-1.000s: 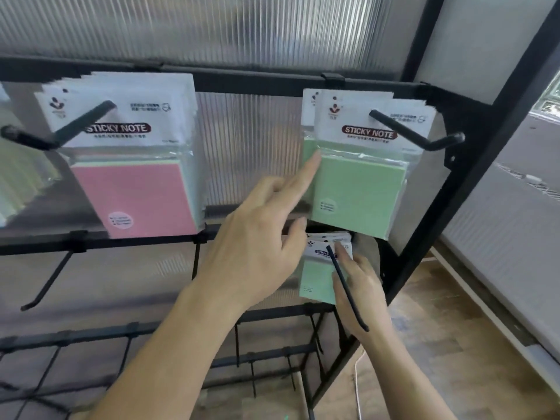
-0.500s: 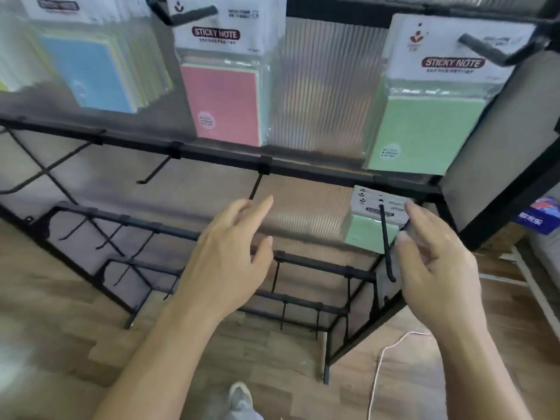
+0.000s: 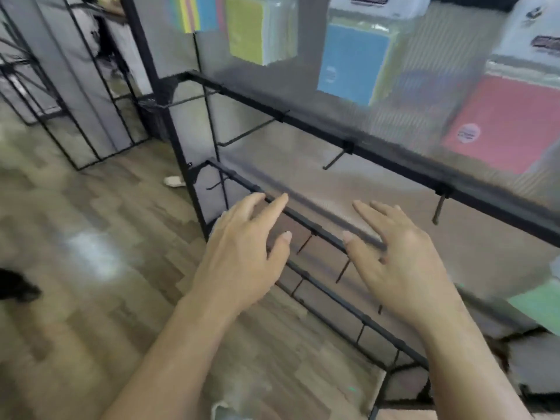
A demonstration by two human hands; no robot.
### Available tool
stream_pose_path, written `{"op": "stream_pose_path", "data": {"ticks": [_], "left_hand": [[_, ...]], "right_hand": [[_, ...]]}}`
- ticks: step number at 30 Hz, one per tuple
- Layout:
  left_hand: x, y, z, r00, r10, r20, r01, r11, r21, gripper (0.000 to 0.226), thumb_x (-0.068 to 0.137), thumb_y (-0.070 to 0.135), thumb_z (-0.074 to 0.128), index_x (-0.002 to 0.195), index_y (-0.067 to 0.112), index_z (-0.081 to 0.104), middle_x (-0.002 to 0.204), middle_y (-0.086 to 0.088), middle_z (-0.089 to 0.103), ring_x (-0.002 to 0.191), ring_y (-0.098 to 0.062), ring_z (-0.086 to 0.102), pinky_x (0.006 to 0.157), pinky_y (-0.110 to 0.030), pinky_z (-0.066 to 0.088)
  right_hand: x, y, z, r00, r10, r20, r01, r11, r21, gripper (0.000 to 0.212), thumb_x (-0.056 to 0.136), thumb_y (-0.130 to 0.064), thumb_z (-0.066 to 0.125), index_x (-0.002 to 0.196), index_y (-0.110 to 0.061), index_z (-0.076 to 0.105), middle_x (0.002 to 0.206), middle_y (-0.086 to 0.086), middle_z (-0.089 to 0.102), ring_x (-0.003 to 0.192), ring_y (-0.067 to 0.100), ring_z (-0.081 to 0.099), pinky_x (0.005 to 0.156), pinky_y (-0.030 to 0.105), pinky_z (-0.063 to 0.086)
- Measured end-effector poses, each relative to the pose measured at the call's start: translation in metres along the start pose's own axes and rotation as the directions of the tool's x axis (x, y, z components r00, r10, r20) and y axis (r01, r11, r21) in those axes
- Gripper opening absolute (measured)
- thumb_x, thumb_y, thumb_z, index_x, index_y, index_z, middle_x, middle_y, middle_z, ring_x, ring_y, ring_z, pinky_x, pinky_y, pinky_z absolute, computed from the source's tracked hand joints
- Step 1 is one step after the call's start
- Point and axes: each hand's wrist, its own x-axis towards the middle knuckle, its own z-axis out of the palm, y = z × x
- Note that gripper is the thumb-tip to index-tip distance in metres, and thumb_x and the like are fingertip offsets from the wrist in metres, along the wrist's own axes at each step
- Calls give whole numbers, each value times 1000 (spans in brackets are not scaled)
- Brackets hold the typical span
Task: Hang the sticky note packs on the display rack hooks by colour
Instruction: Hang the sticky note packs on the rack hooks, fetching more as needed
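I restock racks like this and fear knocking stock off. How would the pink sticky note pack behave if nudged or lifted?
The pink pack hangs by its white header card, so a nudge would probably swing it. Its glossy clear wrap looks slippery to pinch. Its flat square shape suggests it stays stiff, not floppy.

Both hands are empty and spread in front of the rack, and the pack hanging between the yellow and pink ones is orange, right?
Not orange: the head view shows the blue pack hanging between the yellow pack and the pink pack. The left hand and the right hand are indeed empty and spread in front of the rack.
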Motion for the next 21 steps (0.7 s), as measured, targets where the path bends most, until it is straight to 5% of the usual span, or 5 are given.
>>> {"op": "stream_pose_path", "data": {"ticks": [3, 10, 14, 18, 21], "left_hand": [[-3, -53, -30, 994, -102, -30, 103, 995, 7, 52, 99, 37, 45, 149, 34, 32, 154, 7, 26, 139, -9, 22, 114, -33, 25], [-23, -161, -93, 917, -371, -148, 383, 922, 61, 52, 98, 37, 48, 148, 33, 35, 152, 3, 30, 135, -15, 29, 114, -37, 26], [-27, -207, -116, 842, -507, -183, 522, 852, 43, 53, 97, 41, 48, 148, 38, 33, 151, 6, 32, 119, -24, 50, 110, -40, 31], [-19, -251, -128, 806, -548, -223, 568, 822, 32, 53, 97, 42, 46, 148, 39, 33, 150, 10, 31, 135, -8, 28, 110, -28, 24], [2, -278, -140, 799, -561, -219, 581, 813, 39, 53, 97, 44, 43, 148, 41, 29, 153, 12, 27, 137, -6, 24, 114, -32, 23]], "right_hand": [[34, -43, 47, 991, -94, 92, 90, 995, 49, 52, 95, -37, 54, 144, -21, 45, 146, 0, 45, 137, 6, 28, 102, 8, 14], [83, -138, 159, 918, -257, 301, 217, 963, 161, 53, 96, -31, 55, 145, -14, 42, 146, 4, 46, 138, 17, 36, 118, 26, 19], [111, -182, 204, 855, -334, 396, 286, 942, 177, 55, 96, -38, 51, 147, -18, 40, 150, 3, 42, 142, 19, 31, 118, 34, 23], [146, -222, 241, 804, -394, 445, 338, 919, 203, 55, 96, -40, 51, 146, -21, 41, 148, 1, 44, 137, 19, 38, 115, 36, 29], [177, -251, 262, 784, -431, 446, 357, 902, 243, 48, 96, -36, 53, 141, -19, 48, 138, 0, 51, 130, 20, 44, 104, 23, 32]]}}
